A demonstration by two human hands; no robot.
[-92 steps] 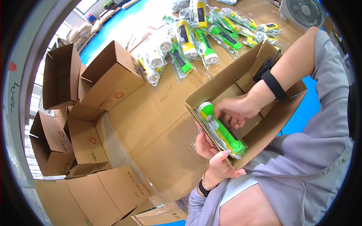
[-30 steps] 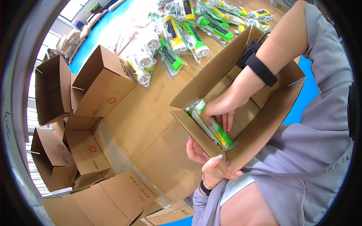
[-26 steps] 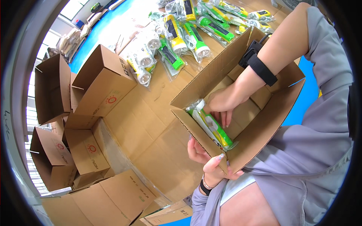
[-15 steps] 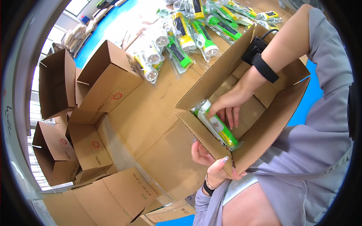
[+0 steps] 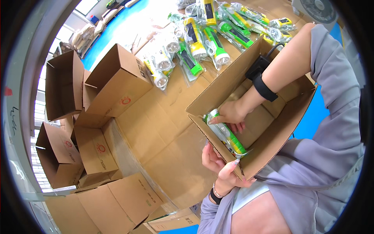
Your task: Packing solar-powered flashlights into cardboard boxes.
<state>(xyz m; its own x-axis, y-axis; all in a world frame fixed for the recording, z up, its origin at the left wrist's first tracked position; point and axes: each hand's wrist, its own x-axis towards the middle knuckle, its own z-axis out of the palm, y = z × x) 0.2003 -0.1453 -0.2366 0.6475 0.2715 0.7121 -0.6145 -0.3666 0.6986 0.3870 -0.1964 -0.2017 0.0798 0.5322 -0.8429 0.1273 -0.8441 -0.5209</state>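
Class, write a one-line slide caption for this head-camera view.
Right hand presses a bagged green flashlight into an open cardboard box gripped by the left hand.

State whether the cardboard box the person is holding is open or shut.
Open. The cardboard box has its flaps spread, the right hand reaches inside onto a green flashlight pack, and the left hand grips its edge.

Beyond your right hand's fingers (image 5: 218, 119) a surface of flattened cardboard sheets (image 5: 163, 128) spreads out. On it, past your fingertips, lies a heap of bagged green and yellow flashlights (image 5: 202, 39). Left of your fingers stand several empty open cartons (image 5: 113, 84), touching one another.
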